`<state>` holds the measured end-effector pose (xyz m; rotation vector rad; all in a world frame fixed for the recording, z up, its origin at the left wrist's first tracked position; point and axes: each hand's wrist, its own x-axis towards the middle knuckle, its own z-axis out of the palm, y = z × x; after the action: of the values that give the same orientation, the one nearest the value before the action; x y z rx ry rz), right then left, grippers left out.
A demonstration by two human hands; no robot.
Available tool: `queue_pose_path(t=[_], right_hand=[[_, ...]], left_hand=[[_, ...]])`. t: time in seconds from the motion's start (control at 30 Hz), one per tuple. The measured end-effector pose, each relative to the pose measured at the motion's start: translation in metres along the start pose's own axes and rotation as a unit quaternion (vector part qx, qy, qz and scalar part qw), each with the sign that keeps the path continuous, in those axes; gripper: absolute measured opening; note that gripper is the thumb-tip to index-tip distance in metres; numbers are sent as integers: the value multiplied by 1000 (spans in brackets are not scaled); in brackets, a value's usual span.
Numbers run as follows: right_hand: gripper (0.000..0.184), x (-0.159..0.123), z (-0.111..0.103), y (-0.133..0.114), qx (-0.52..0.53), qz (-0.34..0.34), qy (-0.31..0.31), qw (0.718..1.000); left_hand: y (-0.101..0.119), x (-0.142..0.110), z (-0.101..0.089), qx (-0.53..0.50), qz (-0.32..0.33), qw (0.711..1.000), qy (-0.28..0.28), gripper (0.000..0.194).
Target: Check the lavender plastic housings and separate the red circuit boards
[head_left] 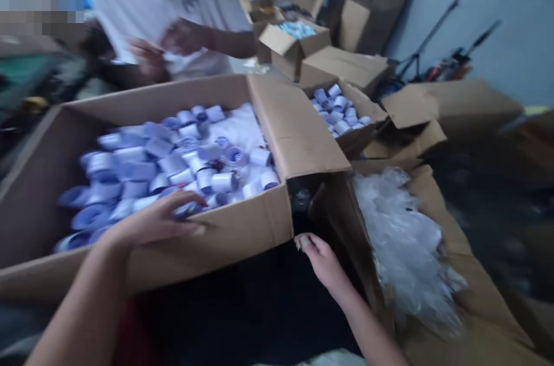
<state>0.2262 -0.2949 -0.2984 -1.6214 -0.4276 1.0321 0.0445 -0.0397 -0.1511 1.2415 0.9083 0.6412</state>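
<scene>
A big open cardboard box (242, 233) in front of me is full of several small white and blue rolls (173, 164). My left hand (158, 221) lies over its near rim, fingers stretched out and reaching toward the rolls, and nothing shows in its grip. My right hand (320, 259) hangs at the box's near right corner with its fingers curled. I cannot make out anything in it. To the right stands another cardboard box (437, 227) holding clear plastic bags (402, 239).
Across the big box another person in a white shirt (182, 37) handles something with both hands. More cardboard boxes (341, 106), some with the same rolls, crowd the back and right. Black stands (441, 25) lean by the blue wall. The picture is blurred.
</scene>
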Motion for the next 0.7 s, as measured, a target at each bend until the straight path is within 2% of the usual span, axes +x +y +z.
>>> queue_pose_path(t=[0.03,0.07,0.1,0.13,0.17,0.2,0.23,0.3,0.4,0.53,0.7], right_hand=[[46,-8,12,-7,21,-4,-49,999],[46,-19,23,-11,47,-5,-90,995],[45,-30,31,-14,77,-6,-124,989],[43,-41,38,-15,109,-8,-149,983],[41,-53,43,-15,139,-13,-168,976],[40,-64,46,-14,164,-22,-180,970],[39,-74,49,-14,180,-32,-186,966],[38,-91,52,-14,179,-63,-179,965],[37,-109,55,-14,127,-125,-150,972],[36,-124,52,-9,71,-174,-150,971],[32,-138,45,-5,13,-221,-154,963]], left_hand=[[4,-15,-5,164,26,986,-19,16],[5,-31,-6,279,86,956,-18,23],[3,-49,-4,350,151,925,-8,25],[-1,-68,2,385,206,899,28,19],[-8,-89,10,400,236,885,37,12],[-17,-111,20,399,243,884,28,10],[-27,-133,32,379,228,897,9,14],[-49,-173,55,309,159,937,-46,23],[-81,-212,80,210,88,970,-89,30],[-104,-231,94,114,44,988,-91,36],[-112,-243,97,36,42,996,-69,43]])
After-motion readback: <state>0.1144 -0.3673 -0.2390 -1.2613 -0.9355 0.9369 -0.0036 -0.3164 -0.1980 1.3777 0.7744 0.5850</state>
